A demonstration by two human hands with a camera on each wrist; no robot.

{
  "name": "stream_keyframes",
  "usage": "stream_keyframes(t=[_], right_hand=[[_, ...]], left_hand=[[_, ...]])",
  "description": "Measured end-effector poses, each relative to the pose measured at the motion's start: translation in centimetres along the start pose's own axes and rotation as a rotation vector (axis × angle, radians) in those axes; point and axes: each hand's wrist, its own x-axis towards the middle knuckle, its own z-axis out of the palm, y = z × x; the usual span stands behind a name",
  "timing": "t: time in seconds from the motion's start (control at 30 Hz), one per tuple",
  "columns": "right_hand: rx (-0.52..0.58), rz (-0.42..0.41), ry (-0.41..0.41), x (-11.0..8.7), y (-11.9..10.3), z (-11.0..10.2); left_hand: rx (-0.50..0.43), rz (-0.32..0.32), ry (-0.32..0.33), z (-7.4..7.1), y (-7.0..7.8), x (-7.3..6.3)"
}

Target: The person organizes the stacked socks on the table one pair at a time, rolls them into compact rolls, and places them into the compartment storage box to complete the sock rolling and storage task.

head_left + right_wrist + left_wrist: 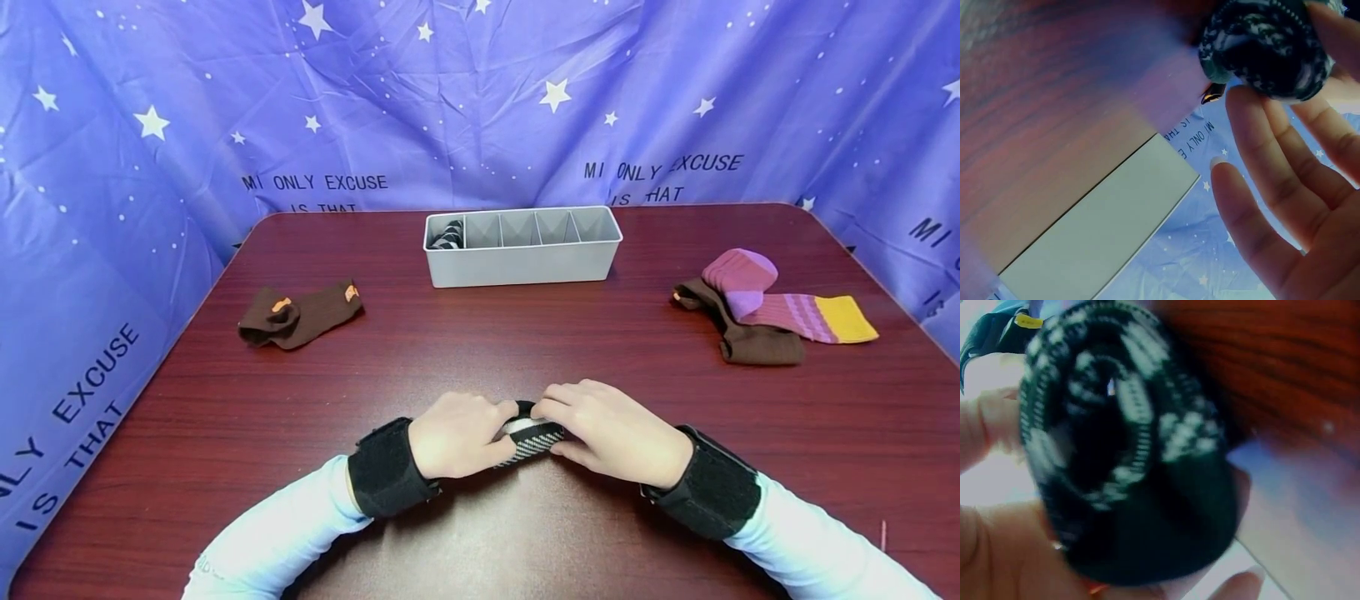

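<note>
Grey box (525,265), leftmost compartment (438,224): patterned bundle (450,237), probably sock | left hand (459,437) and right hand (617,432): gripping rolled black-and-white sock (536,442)

Reading it straight off the starry blue curtain (495,100): "MI ONLY EXCUSE IS THAT," upper left of centre — and again, upper right! "EXCUSE" and "IS THAT" climb the left edge; "MI" shows far right. Over in the right wrist view, "MI ONLY" tilts.
</note>
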Motion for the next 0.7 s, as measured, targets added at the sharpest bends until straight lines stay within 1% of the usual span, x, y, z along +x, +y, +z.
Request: stream_keyframes(t=[0.13,0.23,0.3,0.37,0.5,0.6,0.7], right_hand=[[-0.023,-0.004,0.015,-0.1,0.0,0.1],[-0.039,0.001,0.011,-0.1,0.0,0.2],[-0.052,0.002,0.008,-0.1,0.0,0.2],[-0.061,0.005,0.004,-0.2,0.0,0.3],[-0.067,0.018,-0.016,-0.2,-0.1,0.3],[-0.054,0.037,-0.042,-0.2,-0.1,0.3],[-0.042,0.053,-0.066,-0.2,-0.2,0.3]], left_hand=[[0.086,0.017,0.139,-0.1,0.3,0.0],[0.120,0.037,0.208,-0.1,0.6,-0.1],[0.129,0.047,0.215,-0.2,0.8,-0.1],[0.151,0.055,0.202,-0.2,1.0,-0.2],[0.232,0.063,0.181,0.0,1.4,-0.3],[0.262,0.067,0.201,0.2,1.6,-0.3],[0.249,0.073,0.225,0.3,1.6,-0.1]])
